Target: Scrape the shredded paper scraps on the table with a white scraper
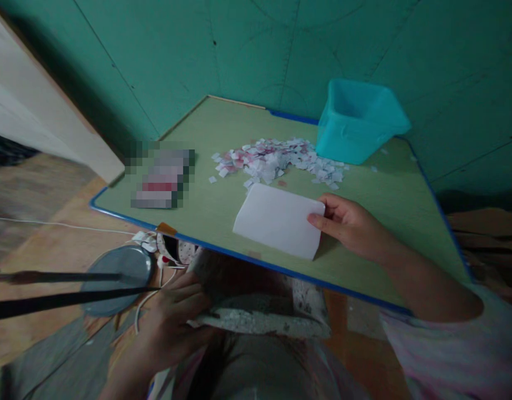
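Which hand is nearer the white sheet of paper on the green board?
The right hand is nearer: its fingers are at the right edge of the white sheet. The left hand is farther, beyond the near edge of the green board.

A flat rectangular surface (222, 233) stands in a wall corner. On it, a heap of small torn paper scraps (272, 161) lies centrally, with a square plastic tub (358, 125) behind and right, and a blurred flat object (162, 178) left. A rectangular paper sheet (279, 221) lies before the heap, its right edge held by the right hand (347, 225). The left hand (172, 322) is in front of the surface's near edge.
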A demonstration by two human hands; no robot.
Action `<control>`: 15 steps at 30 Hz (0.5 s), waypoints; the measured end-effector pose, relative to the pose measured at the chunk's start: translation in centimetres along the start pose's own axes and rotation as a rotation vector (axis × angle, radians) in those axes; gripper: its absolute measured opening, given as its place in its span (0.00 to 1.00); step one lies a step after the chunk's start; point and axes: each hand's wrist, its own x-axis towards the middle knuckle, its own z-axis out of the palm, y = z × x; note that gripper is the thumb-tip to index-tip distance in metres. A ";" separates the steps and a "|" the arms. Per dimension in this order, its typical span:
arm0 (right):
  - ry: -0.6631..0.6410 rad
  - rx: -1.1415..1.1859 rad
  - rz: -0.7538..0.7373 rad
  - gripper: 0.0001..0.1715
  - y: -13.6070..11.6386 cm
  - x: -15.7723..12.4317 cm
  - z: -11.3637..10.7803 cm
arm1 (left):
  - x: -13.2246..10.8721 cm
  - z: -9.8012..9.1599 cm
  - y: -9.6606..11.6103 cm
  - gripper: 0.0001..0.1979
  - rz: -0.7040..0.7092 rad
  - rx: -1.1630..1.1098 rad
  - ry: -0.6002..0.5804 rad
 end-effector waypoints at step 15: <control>-0.086 -0.055 -0.015 0.13 0.5 -0.5 0.5 | 0.1 0.3 0.6 0.13 -0.025 -0.025 0.002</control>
